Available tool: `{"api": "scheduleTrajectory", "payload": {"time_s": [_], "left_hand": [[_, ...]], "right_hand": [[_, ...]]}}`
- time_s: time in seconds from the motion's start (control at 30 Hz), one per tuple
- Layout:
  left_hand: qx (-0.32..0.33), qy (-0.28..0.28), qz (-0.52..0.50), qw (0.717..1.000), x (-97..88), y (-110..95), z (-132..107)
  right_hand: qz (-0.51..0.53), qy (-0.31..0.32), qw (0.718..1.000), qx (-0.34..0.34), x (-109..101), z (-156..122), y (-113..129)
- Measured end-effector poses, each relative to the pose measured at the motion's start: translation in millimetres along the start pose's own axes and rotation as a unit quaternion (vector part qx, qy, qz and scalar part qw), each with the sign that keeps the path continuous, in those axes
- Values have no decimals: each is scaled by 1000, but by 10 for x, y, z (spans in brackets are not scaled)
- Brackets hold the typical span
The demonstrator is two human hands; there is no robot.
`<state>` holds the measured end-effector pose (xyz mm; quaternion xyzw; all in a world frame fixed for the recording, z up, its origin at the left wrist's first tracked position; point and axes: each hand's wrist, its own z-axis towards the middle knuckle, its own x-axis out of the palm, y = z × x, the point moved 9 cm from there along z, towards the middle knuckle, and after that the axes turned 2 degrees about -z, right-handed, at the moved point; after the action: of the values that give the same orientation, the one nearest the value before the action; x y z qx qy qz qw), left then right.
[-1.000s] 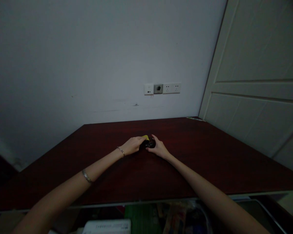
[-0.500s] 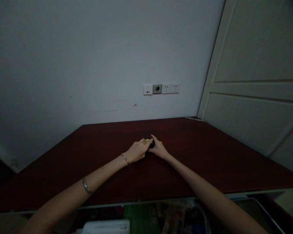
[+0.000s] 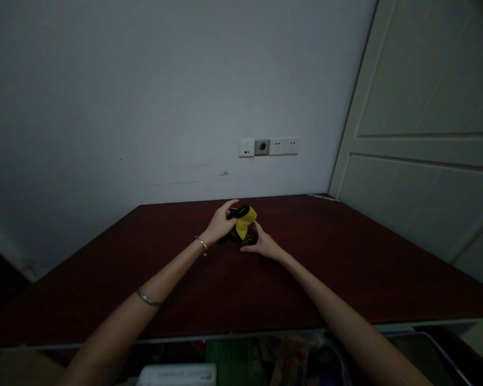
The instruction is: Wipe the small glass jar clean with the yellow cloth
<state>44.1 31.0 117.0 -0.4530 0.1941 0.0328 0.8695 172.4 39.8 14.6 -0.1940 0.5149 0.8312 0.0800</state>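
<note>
My left hand (image 3: 221, 222) is closed on a black looped or ring-shaped piece (image 3: 242, 212), its index finger stretched out above it. From that piece a bright yellow flap (image 3: 245, 222) hangs down, pointed at its lower end. Just below, my right hand (image 3: 263, 244) curves its thumb and fingers around a dark, shiny, rounded object (image 3: 250, 236) low over the tabletop. Whether the black piece and the rounded object are joined cannot be made out in the dim light. Bracelets circle my left wrist and forearm.
Dark red wood covers the tabletop (image 3: 177, 279). Behind it rises a pale wall with sockets (image 3: 284, 146); a panelled door (image 3: 426, 134) stands at right. Below the front edge are a white box (image 3: 177, 374), a green item (image 3: 233, 359) and other clutter.
My left hand has risen and moved left with the black piece, and far more of the yellow flap shows. My right hand stays around the dark rounded object. The view has shifted slightly.
</note>
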Motion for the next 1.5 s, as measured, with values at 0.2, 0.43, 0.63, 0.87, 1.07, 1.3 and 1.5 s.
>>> {"api": "scheduleTrajectory", "payload": {"time_s": [0.2, 0.43, 0.63, 0.87, 1.07, 1.3, 1.5], "left_hand": [[-38, -88, -158, 983, -8, 244, 28], [-62, -113, -181, 975, 200, 350, 22], [-34, -100, -144, 984, 292, 329, 41], [-69, -32, -31, 997, 329, 517, 1], [-102, 66, 86, 989, 369, 736, -71], [-103, 125, 173, 972, 435, 879, -76], [-138, 132, 181, 965, 439, 1038, -107]], "right_hand": [[193, 35, 980, 23, -192, 23, 224], [385, 22, 921, 48, -275, -27, 362], [392, -66, 912, 104, -285, 33, 79], [426, -194, 866, 176, -509, -3, -282], [486, -241, 813, 213, -566, -67, -425], [499, -279, 790, 222, -556, -101, -437], [489, -290, 791, 225, -566, -114, -437]]}}
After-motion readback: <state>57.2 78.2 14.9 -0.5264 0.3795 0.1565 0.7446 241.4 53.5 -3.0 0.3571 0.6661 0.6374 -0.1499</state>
